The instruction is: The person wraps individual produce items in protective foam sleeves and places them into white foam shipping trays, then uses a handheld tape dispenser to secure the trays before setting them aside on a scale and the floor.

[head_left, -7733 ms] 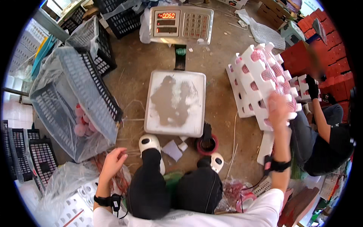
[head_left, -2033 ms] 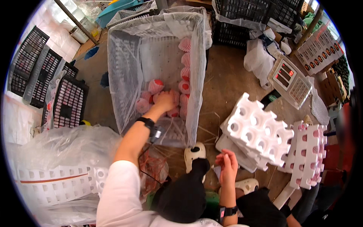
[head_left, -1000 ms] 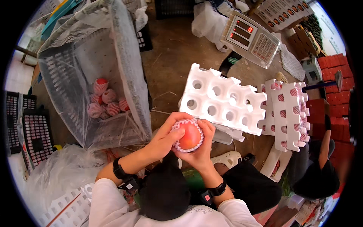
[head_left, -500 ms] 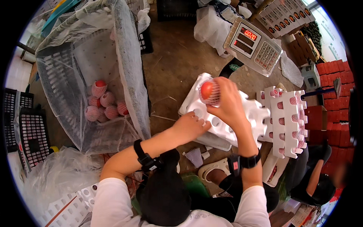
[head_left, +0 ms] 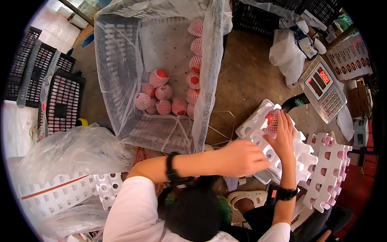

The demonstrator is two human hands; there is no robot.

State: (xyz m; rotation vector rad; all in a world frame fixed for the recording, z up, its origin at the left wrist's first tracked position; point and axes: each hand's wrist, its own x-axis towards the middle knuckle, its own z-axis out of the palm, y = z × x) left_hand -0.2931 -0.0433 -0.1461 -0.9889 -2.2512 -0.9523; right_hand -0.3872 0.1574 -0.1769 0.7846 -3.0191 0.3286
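Our right hand (head_left: 283,135) holds the netted fruit (head_left: 271,122) between thumb and straight fingers, at the corner of the white tray (head_left: 303,154), probably to steady it in a hollow. Our left hand (head_left: 246,158) is blurred; we cannot tell its grip. Half a second ago, this fruit was above the tray.

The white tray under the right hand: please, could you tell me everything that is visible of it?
The white tray looks like moulded foam, with round hollows and a scalloped edge. It lies hollows up, slanting across the view, above a pale platform that shows at its near side. A red fruit in a netted sleeve is at its far end, touched by the right grip. The blurred left grip hides part of the tray; whether they touch is unclear.
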